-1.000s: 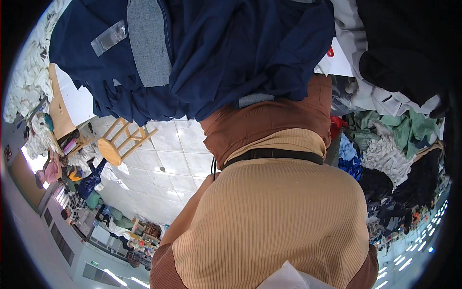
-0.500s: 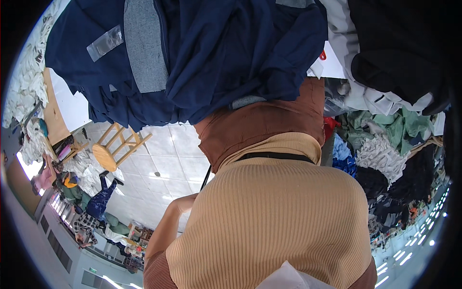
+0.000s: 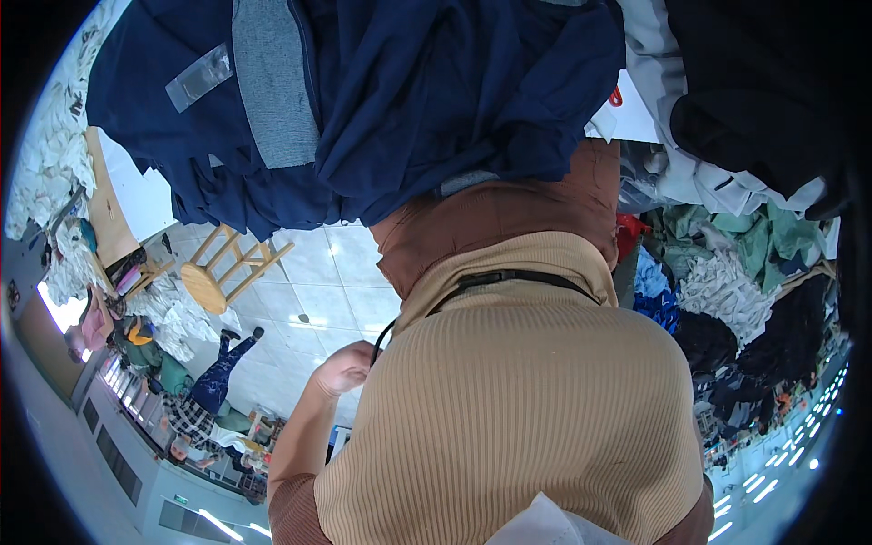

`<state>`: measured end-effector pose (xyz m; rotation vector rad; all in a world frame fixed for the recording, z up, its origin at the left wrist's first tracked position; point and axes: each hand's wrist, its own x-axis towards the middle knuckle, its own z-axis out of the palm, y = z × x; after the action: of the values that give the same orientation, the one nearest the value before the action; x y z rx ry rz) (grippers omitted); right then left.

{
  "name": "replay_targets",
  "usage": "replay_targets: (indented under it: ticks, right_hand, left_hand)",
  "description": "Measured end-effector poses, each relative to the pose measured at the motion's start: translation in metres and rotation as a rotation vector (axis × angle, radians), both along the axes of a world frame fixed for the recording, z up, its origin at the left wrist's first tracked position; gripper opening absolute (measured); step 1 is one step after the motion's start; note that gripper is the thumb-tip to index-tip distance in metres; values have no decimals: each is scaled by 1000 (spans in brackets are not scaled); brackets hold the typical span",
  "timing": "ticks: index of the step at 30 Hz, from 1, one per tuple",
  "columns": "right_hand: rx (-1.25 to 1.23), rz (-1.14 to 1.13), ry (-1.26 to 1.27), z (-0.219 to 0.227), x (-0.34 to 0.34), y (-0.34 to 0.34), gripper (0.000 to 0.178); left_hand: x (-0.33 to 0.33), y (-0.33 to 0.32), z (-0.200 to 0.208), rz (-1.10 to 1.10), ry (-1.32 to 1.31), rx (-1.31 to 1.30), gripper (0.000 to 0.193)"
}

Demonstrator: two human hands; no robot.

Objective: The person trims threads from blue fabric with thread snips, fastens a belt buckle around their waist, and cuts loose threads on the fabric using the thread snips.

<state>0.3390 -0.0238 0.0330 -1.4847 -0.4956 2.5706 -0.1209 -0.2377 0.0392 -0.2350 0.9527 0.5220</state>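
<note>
At my left side, beside my tan ribbed top, my left hand is raised with its fingers curled in. The fingers close on a black strap that runs down from a black waist belt with a buckle; the fingertips are partly hidden by my body. My right hand is out of sight, with only a bit of brown sleeve at the lower right. In front of me, a navy garment with a grey panel lies heaped over the table edge. A small clear plastic strip rests on it.
A wooden stool stands on the tiled floor to the left. White table parts show at the left. Black cloth and piles of green and white garments lie at the right. Another person is farther off on the left.
My left hand has risen slightly and shows more fully, now at the strap. The belt's buckle has come into view and the belt sits looser. The navy garment has not visibly moved.
</note>
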Motion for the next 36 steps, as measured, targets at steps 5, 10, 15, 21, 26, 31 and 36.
replay_targets:
  ticks: [5,10,15,21,26,31,36]
  right_hand:
    - [-85,-119,107,20,-5,19,27]
    - [-7,81,41,41,-44,52,24]
    - [-34,-82,134,50,-64,66,26]
    - [-5,-115,255,56,-85,81,45]
    - [1,-38,367,62,-72,85,45]
    - [72,-1,306,50,-93,93,30]
    - [12,66,243,51,-124,100,15]
  left_hand:
    - [3,85,24,456,-147,153,35]
    - [13,142,44,216,26,185,26]
    - [21,162,58,162,37,121,30]
    - [15,197,85,-285,298,264,36]
    - [17,202,101,-316,288,320,34]
    - [24,215,71,-419,303,477,26]
    - [36,206,41,-633,444,598,25]
